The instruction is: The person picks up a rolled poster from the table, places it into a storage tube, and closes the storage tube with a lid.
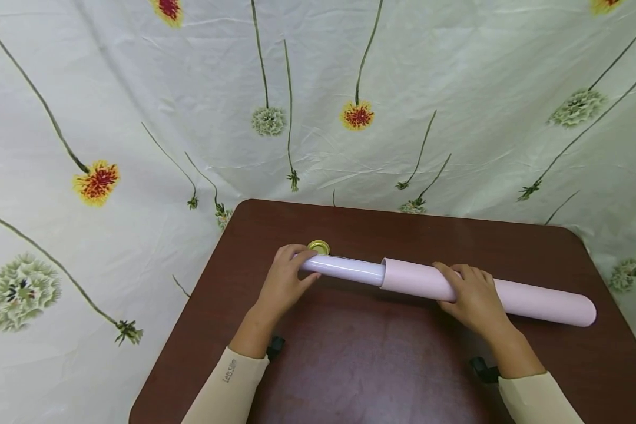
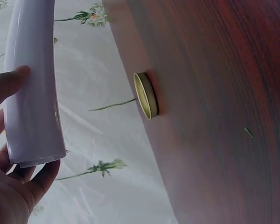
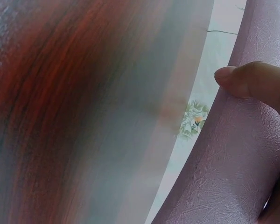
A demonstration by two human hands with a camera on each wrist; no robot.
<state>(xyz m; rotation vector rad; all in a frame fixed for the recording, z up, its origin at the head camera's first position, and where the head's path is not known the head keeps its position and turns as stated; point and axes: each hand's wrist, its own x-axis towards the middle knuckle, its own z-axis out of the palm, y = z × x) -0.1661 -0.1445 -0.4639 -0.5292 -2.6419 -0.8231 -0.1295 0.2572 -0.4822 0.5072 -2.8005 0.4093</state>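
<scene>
A pink cardboard tube [image 1: 540, 301] with a textured surface lies slantwise above the table, gripped around its middle by my right hand [image 1: 473, 295]. From its left end sticks out a glossy pale roll [image 1: 350, 269], perhaps of paper or film. My left hand [image 1: 286, 277] holds the outer end of this roll, thumb on one side and fingers on the other. In the left wrist view the roll [image 2: 35, 102] shows its thin layered edge near the fingertips. The part of the roll inside the tube is hidden. Just behind my left hand sits a round gold lid [image 1: 319, 247].
The dark brown wooden table [image 1: 371, 365] has rounded corners. Behind and beside it hangs a white cloth [image 1: 318, 159] printed with flowers. A tiny green scrap [image 2: 248, 133] lies on the table in the left wrist view.
</scene>
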